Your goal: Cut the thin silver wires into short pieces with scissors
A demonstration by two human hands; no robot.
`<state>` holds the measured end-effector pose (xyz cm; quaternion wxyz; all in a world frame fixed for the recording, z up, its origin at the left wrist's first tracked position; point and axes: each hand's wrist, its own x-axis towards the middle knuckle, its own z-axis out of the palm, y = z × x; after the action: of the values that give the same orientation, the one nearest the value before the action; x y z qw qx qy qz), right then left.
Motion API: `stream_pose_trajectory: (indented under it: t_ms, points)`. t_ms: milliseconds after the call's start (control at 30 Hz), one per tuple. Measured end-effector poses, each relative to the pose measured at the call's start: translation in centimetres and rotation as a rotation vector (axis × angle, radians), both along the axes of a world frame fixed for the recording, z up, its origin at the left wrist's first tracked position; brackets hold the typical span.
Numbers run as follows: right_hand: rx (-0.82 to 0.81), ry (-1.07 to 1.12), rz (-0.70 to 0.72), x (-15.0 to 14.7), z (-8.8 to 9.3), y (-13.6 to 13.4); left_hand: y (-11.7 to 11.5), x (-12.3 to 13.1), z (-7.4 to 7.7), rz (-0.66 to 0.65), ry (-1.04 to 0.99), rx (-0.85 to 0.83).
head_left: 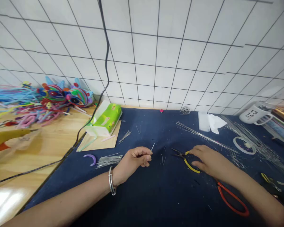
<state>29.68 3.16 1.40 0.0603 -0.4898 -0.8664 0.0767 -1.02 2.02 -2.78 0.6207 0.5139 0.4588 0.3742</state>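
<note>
Between the thumb and fingers of my left hand (pixel 138 158) is a short, thin piece of metal wire (pixel 152 147), its end pointing up and to the right. My right hand (pixel 207 160) is over the pliers (pixel 191 166) with yellow handles; its fingertips touch the upper handle while the thumb stays apart, near the lower one. The pliers' handles are spread, and their dark jaws point left. Beside my left wrist lies a pile of cut wire pieces (pixel 109 160). A few tiny wire bits (pixel 163 160) are scattered between the hands.
Red-handled scissors or cutters (pixel 233 200) lie partly under my right forearm. Long wires (pixel 208 137) and a white ring (pixel 244 145) are at the right, near a mug (pixel 255 114). A green tissue pack (pixel 107 118), a purple curved piece (pixel 91 159) and a black cable (pixel 106 63) are at left.
</note>
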Motion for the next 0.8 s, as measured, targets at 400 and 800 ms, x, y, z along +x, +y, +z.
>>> stream_pose_trajectory:
  t_ms: [400, 800]
  points:
    - [-0.031, -0.242, -0.147, 6.0, 0.1, -6.0, 0.1, -0.2, -0.6, -0.016, -0.002, -0.003]
    - [-0.034, -0.246, -0.215, 10.8, -3.4, -10.2, 0.2, 0.0, -0.4, -0.012, 0.019, 0.015]
